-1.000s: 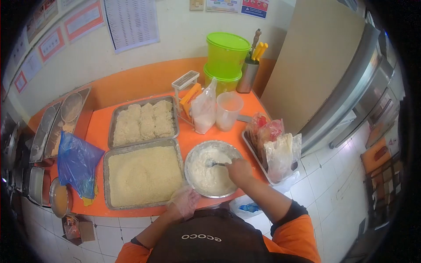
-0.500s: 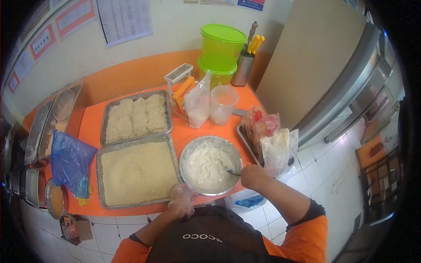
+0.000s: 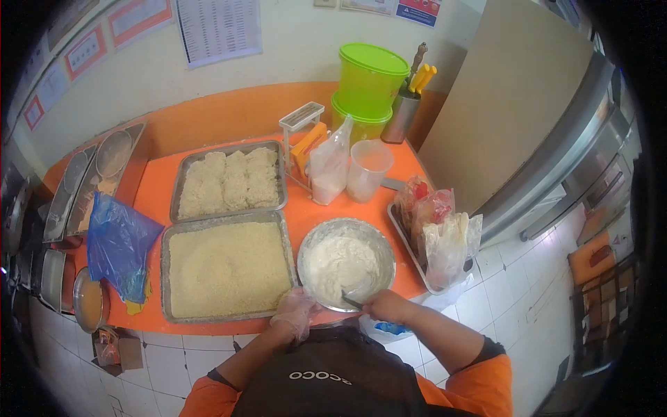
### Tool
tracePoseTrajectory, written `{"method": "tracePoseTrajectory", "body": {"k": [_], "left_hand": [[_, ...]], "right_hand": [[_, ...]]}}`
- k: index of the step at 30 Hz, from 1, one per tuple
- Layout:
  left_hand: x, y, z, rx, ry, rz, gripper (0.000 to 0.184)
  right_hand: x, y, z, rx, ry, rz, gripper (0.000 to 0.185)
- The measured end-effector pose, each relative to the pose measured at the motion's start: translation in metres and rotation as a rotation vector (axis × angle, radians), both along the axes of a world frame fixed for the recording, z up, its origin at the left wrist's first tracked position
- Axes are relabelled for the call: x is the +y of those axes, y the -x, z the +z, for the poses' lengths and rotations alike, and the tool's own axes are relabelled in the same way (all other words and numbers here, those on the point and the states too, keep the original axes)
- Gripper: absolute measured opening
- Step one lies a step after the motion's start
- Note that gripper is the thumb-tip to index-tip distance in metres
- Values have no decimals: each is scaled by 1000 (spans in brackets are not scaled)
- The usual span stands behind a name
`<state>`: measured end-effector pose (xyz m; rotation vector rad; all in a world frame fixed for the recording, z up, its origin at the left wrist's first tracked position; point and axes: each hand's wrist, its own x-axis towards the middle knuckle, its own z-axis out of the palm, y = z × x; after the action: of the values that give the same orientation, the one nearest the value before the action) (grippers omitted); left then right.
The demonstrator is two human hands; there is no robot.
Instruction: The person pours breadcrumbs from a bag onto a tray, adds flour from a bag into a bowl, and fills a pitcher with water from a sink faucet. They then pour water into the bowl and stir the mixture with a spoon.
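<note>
Bowl (image 3: 388, 267) of batter (image 3: 340, 258) at the bench's (image 3: 299, 224) near edge. My right hand (image 3: 385, 306) grips a utensil (image 3: 353, 301) dipped in it; my gloved left hand (image 3: 294, 314), grip unclear, sits by the rim, likely steadying. Crumb tray (image 3: 167, 278) left.

White wall (image 3: 299, 55) spans 12 o'clock, orange band (image 3: 243, 111) curving along its base behind orange worktop (image 3: 157, 182). Printed sheet (image 3: 221, 31) hangs at 11 o'clock, red-bordered notices (image 3: 139, 22) toward 10, blue-and-red poster (image 3: 419, 10) at 1. Tall beige-sided, metal-edged cabinet (image 3: 500, 90) stands at 2 o'clock. Pale glare at 3 o'clock brightens white tile floor (image 3: 495, 283); dark rack (image 3: 606, 295) at 4.
</note>
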<state>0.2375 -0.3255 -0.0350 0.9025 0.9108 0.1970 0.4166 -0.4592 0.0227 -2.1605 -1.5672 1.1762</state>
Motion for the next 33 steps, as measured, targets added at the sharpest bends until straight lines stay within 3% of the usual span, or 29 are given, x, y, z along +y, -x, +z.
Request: {"method": "tracePoseTrajectory", "body": {"k": [2, 4, 6, 8, 9, 10, 12, 14, 16, 22, 25, 27, 28, 31, 33], "left_hand": [[-1, 0, -2, -6, -7, 15, 19], [-3, -1, 4, -14, -19, 41, 18], [-2, 6, -43, -266, -697, -29, 17], [-3, 5, -27, -271, -749, -65, 17], [-4, 4, -17, -149, -465, -69, 17], [-3, 3, -1, -27, -180, -71, 18], [9, 11, -49, -188, -1005, -315, 19], [8, 10, -34, -222, -915, -265, 20], [-3, 1, 2, -116, 84, 64, 20], [-3, 0, -10, -129, 121, 123, 19], [-1, 2, -12, -140, 24, 26, 17], [1, 2, -9, 5, -172, -97, 15], [1, 2, -6, 79, -269, -157, 14], [0, 0, 3, -4, 74, 38, 11], [1, -1, 3, 14, 108, 49, 10]], "right_hand": [[4, -1, -62, 26, -176, 9, 19], [15, 2, -76, 52, -193, -36, 19], [38, -1, -57, 76, -52, -138, 18], [48, -14, -56, 181, -117, -471, 18], [51, -18, -56, 235, -150, -637, 17], [47, -24, -53, -63, -203, -473, 17], [35, -37, -41, -653, -297, -123, 16], [25, -20, -21, -752, -179, -152, 16], [10, -4, 0, -798, -75, -124, 16], [-10, -11, 26, -814, 99, -79, 18], [9, -2, -7, -736, 28, -151, 19], [16, 16, -18, -664, -121, -105, 20], [14, 17, -14, -649, -74, -84, 21], [10, 13, 7, -638, 84, -63, 23], [8, -9, 20, -684, 219, -102, 25]]}}
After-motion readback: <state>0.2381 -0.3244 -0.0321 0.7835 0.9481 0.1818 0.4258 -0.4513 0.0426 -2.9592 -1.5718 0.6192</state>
